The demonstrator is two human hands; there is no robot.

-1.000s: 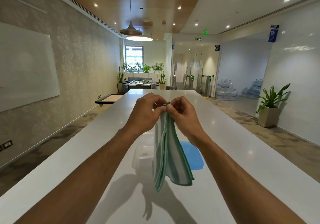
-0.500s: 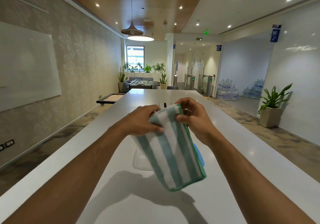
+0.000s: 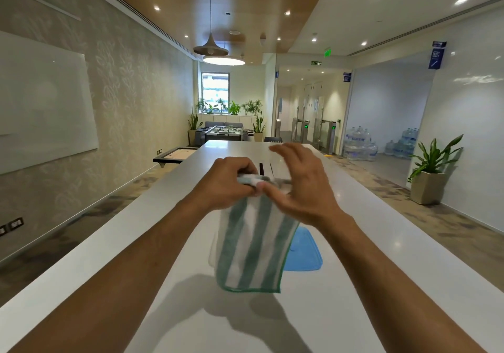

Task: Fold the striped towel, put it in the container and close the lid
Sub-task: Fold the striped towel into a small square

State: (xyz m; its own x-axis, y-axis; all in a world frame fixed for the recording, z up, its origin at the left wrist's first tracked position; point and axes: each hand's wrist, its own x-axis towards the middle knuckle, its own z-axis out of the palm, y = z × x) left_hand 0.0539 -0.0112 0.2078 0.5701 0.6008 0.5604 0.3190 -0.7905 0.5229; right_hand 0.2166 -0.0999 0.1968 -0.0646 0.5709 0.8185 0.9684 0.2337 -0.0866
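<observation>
A green-and-white striped towel (image 3: 252, 246), folded into a narrow panel, hangs in the air above the white table (image 3: 368, 284). My left hand (image 3: 229, 186) grips its top left corner. My right hand (image 3: 298, 186) pinches the top edge with thumb and forefinger, its other fingers spread and blurred. Behind the towel, a sliver of the clear plastic container (image 3: 212, 251) shows at the towel's left edge; the rest is hidden. The blue lid (image 3: 306, 251) lies flat on the table just right of it.
The long white table runs away from me, with dark slots (image 3: 261, 168) in its middle beyond my hands. A potted plant (image 3: 428, 172) stands on the floor to the right. Water bottles (image 3: 360, 145) are stacked far right.
The towel went from a thin hanging bundle to a flat striped panel facing me. My hands have risen a little, and my right hand's outer fingers have opened.
</observation>
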